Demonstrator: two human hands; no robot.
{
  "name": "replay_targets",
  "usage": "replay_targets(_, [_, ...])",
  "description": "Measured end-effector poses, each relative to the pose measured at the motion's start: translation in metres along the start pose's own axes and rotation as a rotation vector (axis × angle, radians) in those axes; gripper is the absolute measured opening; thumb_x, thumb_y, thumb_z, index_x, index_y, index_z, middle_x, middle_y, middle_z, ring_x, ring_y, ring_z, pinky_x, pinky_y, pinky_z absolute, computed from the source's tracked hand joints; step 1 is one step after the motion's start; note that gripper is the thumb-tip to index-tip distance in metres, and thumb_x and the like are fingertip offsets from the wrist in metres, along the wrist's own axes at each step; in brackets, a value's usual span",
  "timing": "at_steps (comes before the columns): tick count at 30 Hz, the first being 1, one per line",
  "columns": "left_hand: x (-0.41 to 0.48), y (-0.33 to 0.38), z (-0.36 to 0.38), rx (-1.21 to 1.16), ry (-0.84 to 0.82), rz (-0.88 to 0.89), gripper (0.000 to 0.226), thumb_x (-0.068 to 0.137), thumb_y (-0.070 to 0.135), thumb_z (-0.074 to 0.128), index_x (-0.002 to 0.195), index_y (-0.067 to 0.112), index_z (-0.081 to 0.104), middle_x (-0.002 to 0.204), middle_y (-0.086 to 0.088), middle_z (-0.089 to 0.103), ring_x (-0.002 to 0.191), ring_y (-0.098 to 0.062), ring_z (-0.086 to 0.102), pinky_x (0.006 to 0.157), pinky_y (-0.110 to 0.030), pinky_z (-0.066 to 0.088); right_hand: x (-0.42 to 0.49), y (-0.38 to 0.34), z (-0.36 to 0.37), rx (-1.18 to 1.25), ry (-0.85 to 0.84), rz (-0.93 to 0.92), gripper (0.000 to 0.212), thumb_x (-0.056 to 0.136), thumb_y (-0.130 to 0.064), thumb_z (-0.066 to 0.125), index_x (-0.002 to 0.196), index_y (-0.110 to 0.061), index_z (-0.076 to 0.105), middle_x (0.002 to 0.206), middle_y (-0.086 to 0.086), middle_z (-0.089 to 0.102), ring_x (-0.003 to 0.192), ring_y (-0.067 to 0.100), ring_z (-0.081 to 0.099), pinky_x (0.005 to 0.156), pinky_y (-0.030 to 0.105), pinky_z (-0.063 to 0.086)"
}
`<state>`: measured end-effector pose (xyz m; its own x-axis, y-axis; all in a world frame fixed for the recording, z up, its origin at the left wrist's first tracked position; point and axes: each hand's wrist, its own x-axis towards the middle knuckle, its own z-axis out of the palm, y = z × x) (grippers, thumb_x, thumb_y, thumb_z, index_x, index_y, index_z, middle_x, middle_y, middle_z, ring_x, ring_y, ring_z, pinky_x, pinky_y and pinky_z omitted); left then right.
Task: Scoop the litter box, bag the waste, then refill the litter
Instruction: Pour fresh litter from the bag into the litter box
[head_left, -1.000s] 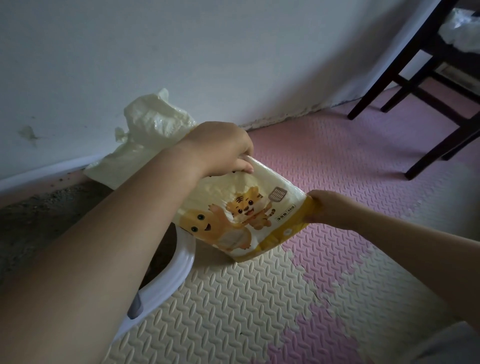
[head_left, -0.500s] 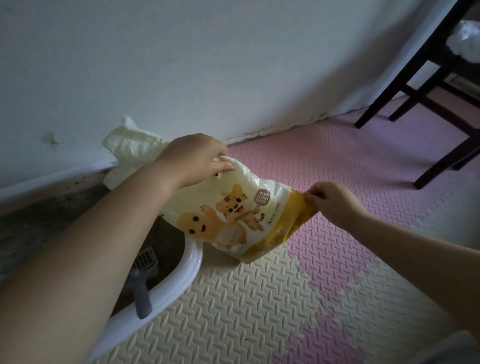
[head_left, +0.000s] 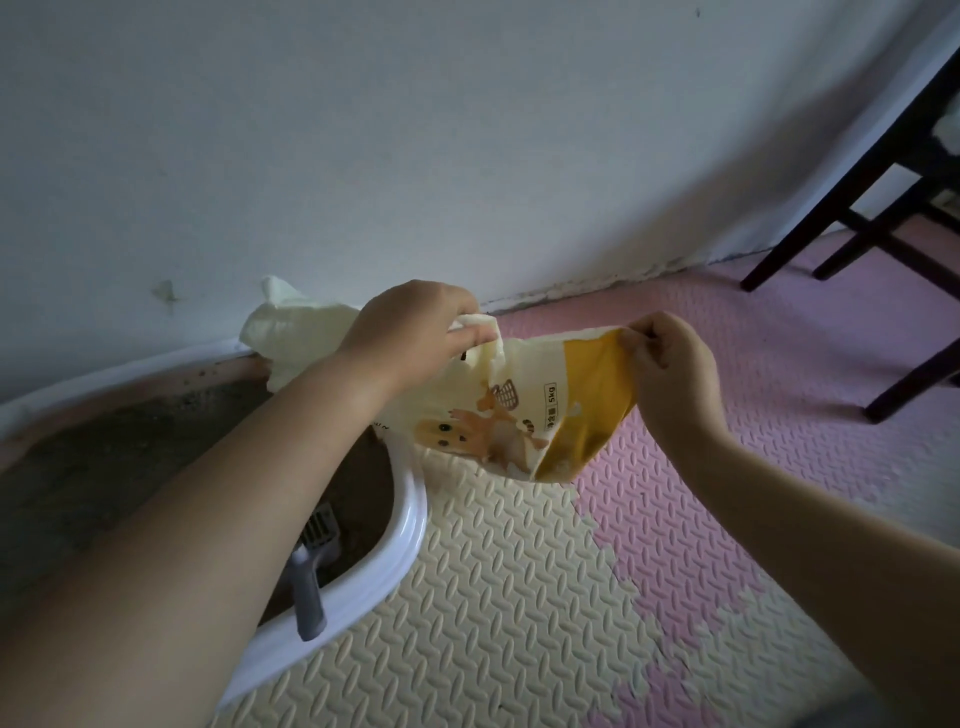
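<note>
Litter bag (head_left: 524, 410): hangs between both hands just right of frame centre, held up off the mat; cream front with cartoon animals and a "5kg" mark, yellow side panel toward 3 o'clock; lower end sags beside the far right rim of the box.
Left hand (head_left: 410, 332): at 10 o'clock of the litter bag; fingers curl round the cream handle strip at the bag's upper edge and grip it firmly.
Right hand (head_left: 670, 364): at 2 o'clock of the litter bag; thumb and fingertips pinch the yellow corner in a narrow grip, pulling the panel taut.
Litter box (head_left: 410, 514): white-rimmed tray at 8 o'clock of the litter bag, largely hidden by the left forearm.
Litter (head_left: 130, 452): grey-brown and grainy, spread inside the box.
Scoop (head_left: 311, 571): grey, at 7 o'clock in the frame; slotted head rests in the litter, handle leans over the near rim.
Plastic bag (head_left: 291, 332): pale and crumpled, against the wall at 9 o'clock of the left hand, at the box's far end.
Floor mat (head_left: 493, 597): embossed cream and pink interlocking tiles under the box.
Chair (head_left: 883, 208): dark legs at 2 o'clock in the frame, well apart from the litter bag.
</note>
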<state>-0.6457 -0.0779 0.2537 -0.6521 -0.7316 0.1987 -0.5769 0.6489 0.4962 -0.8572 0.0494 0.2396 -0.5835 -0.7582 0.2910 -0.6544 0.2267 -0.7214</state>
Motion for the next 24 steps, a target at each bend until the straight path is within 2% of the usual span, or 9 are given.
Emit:
replay_targets(3, [-0.002, 0.001, -0.004, 0.025, 0.030, -0.028, 0.033, 0.090, 0.048, 0.055, 0.084, 0.016, 0.062, 0.074, 0.002, 0.061, 0.070, -0.017, 0.056, 0.057, -0.026, 0.036, 0.004, -0.012, 0.004, 0.023, 0.063, -0.020, 0.012, 0.093, -0.018, 0.053, 0.083, -0.015, 0.059, 0.082, 0.000, 0.060, 0.076, 0.021, 0.056, 0.068, 0.046, 0.054])
replay_targets(5, [-0.005, 0.001, -0.007, -0.010, 0.028, -0.066, 0.029, 0.090, 0.049, 0.055, 0.093, 0.021, 0.060, 0.079, 0.005, 0.064, 0.069, -0.011, 0.055, 0.058, -0.024, 0.038, 0.006, -0.018, 0.006, 0.015, 0.088, -0.049, 0.013, 0.093, -0.018, 0.054, 0.082, -0.015, 0.059, 0.081, 0.000, 0.060, 0.074, 0.018, 0.056, 0.067, 0.046, 0.054])
replay_targets(7, [-0.009, 0.000, -0.010, -0.043, 0.011, -0.087, 0.027, 0.089, 0.053, 0.055, 0.100, 0.028, 0.059, 0.087, 0.009, 0.064, 0.071, -0.005, 0.055, 0.060, -0.023, 0.040, 0.007, -0.023, 0.007, 0.000, 0.092, -0.093, 0.013, 0.093, -0.018, 0.054, 0.082, -0.016, 0.059, 0.081, -0.002, 0.059, 0.073, 0.013, 0.054, 0.065, 0.039, 0.052])
replay_targets(10, [-0.017, -0.003, -0.012, -0.058, -0.014, -0.104, 0.034, 0.086, 0.059, 0.055, 0.104, 0.032, 0.062, 0.098, 0.010, 0.066, 0.082, -0.010, 0.059, 0.069, -0.027, 0.046, 0.007, -0.030, 0.007, -0.039, 0.102, -0.162, 0.012, 0.092, -0.017, 0.054, 0.080, -0.017, 0.059, 0.082, -0.004, 0.058, 0.071, 0.002, 0.050, 0.061, 0.027, 0.045])
replay_targets(12, [-0.020, -0.004, -0.013, -0.046, -0.021, -0.109, 0.040, 0.083, 0.064, 0.056, 0.105, 0.032, 0.065, 0.103, 0.012, 0.066, 0.091, -0.012, 0.059, 0.075, -0.031, 0.048, 0.007, -0.035, 0.008, -0.023, 0.126, -0.175, 0.012, 0.091, -0.016, 0.055, 0.080, -0.017, 0.060, 0.083, -0.004, 0.058, 0.072, -0.001, 0.049, 0.061, 0.025, 0.043])
replay_targets(16, [-0.025, -0.001, -0.008, -0.030, -0.060, -0.137, 0.053, 0.076, 0.068, 0.061, 0.119, 0.036, 0.061, 0.111, 0.010, 0.066, 0.100, -0.014, 0.059, 0.073, -0.025, 0.039, 0.002, -0.045, 0.010, -0.052, 0.103, -0.238, 0.009, 0.090, -0.015, 0.056, 0.084, -0.015, 0.063, 0.086, -0.006, 0.057, 0.070, 0.000, 0.047, 0.061, 0.018, 0.041])
replay_targets(18, [-0.027, 0.001, -0.004, -0.073, -0.058, -0.144, 0.065, 0.073, 0.069, 0.062, 0.129, 0.038, 0.054, 0.120, 0.009, 0.064, 0.108, -0.013, 0.059, 0.078, -0.023, 0.037, -0.001, -0.051, 0.012, -0.057, 0.101, -0.260, 0.009, 0.089, -0.014, 0.056, 0.085, -0.013, 0.064, 0.086, -0.007, 0.057, 0.072, 0.002, 0.046, 0.061, 0.015, 0.039])
replay_targets(21, [-0.027, 0.009, 0.005, -0.146, -0.066, -0.158, 0.076, 0.073, 0.070, 0.060, 0.140, 0.038, 0.042, 0.137, 0.008, 0.054, 0.123, -0.014, 0.052, 0.088, -0.025, 0.038, -0.006, -0.059, 0.015, -0.080, 0.077, -0.321, 0.008, 0.089, -0.014, 0.058, 0.085, -0.012, 0.065, 0.086, -0.008, 0.056, 0.076, 0.005, 0.048, 0.060, 0.023, 0.040])
replay_targets(24, [-0.023, 0.021, 0.015, -0.163, -0.093, -0.144, 0.073, 0.078, 0.067, 0.057, 0.143, 0.040, 0.035, 0.138, 0.009, 0.053, 0.123, -0.014, 0.051, 0.090, -0.028, 0.039, -0.010, -0.066, 0.018, -0.104, 0.034, -0.394, 0.008, 0.088, -0.014, 0.059, 0.084, -0.012, 0.065, 0.085, -0.008, 0.056, 0.074, 0.009, 0.051, 0.059, 0.028, 0.040])
